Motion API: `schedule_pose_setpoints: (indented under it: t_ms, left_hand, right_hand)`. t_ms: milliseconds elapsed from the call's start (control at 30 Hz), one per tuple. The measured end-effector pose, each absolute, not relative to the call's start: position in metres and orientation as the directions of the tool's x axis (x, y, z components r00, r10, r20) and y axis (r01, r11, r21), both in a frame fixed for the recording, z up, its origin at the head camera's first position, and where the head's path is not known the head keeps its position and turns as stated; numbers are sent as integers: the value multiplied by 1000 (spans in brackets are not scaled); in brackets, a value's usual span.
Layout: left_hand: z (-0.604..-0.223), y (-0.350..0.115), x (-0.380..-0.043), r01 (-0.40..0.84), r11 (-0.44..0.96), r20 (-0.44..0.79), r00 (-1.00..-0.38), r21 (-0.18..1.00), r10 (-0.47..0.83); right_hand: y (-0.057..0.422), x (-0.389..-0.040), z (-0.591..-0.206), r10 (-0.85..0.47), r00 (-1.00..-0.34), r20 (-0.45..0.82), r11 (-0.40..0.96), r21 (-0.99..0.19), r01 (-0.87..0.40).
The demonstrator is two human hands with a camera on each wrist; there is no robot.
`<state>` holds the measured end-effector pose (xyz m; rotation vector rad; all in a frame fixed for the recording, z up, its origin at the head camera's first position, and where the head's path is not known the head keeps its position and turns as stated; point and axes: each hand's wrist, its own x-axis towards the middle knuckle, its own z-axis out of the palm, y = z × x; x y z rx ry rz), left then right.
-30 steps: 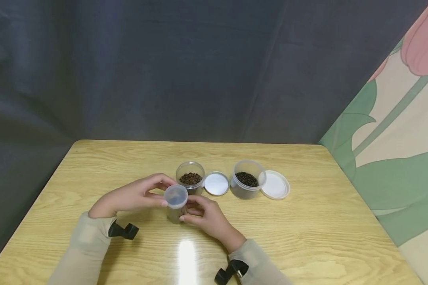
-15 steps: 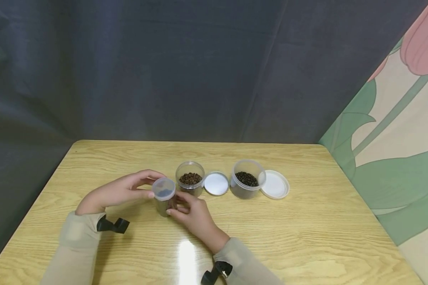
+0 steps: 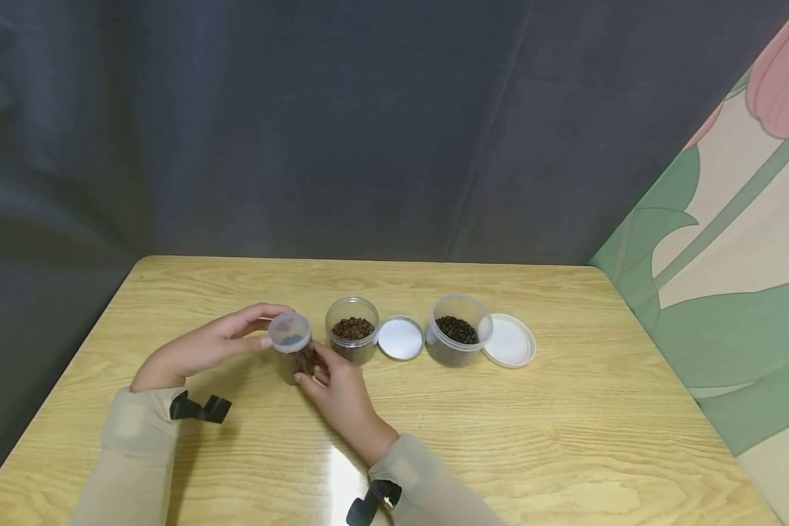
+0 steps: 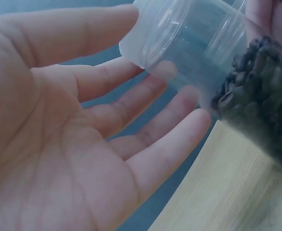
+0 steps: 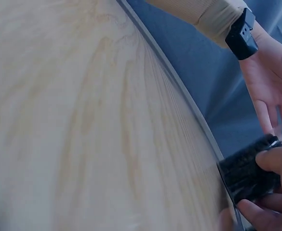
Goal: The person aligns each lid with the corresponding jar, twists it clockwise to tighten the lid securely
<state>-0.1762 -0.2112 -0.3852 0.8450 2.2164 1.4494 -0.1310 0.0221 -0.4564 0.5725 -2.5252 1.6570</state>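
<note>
A small clear jar (image 3: 289, 365) with a translucent lid (image 3: 290, 330) stands upright left of the other containers in the head view. Dark beans (image 4: 263, 91) fill its lower part. From the right, my right hand (image 3: 345, 398) grips the jar's body between thumb and fingers. At the lid's other side, the thumb of my left hand (image 3: 204, 349) lies on the near edge, its fingers reaching round behind. The left wrist view shows thumb and forefinger at the lid, the other fingertips along the clear wall. In the right wrist view, the right fingers (image 5: 275, 161) wrap the bean-filled part.
Just right of the jar stands an uncovered clear tub (image 3: 353, 343) of brown beans, a silver-rimmed lid (image 3: 401, 338) beside it. Farther right are a larger tub (image 3: 456, 354) of dark beans and a white lid (image 3: 510, 341). All rest on the wooden table (image 3: 565, 424).
Both hands have moved left and slightly toward the back of the table, bringing the lidded jar with them. The two uncovered tubs and their lids have stayed where they were.
</note>
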Motion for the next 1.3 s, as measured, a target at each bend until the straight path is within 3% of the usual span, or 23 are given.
schedule_pose_setpoints:
  t_ms: [200,633,1300]
  left_hand:
    - [-388,-213,-177,217,284,-5,-786,934,618]
    - [-398,-212,-182,134,138,31,-819,981,573]
    - [-408,-197,-189,158,84,99,-870,984,483]
  right_hand:
    - [12,-133,-454,-226,-929,292,423,-830,-364]
    - [-8,-141,-454,-150,-947,283,426,-846,-320]
    - [-19,-148,-456,-94,-954,285,545,-787,-288]
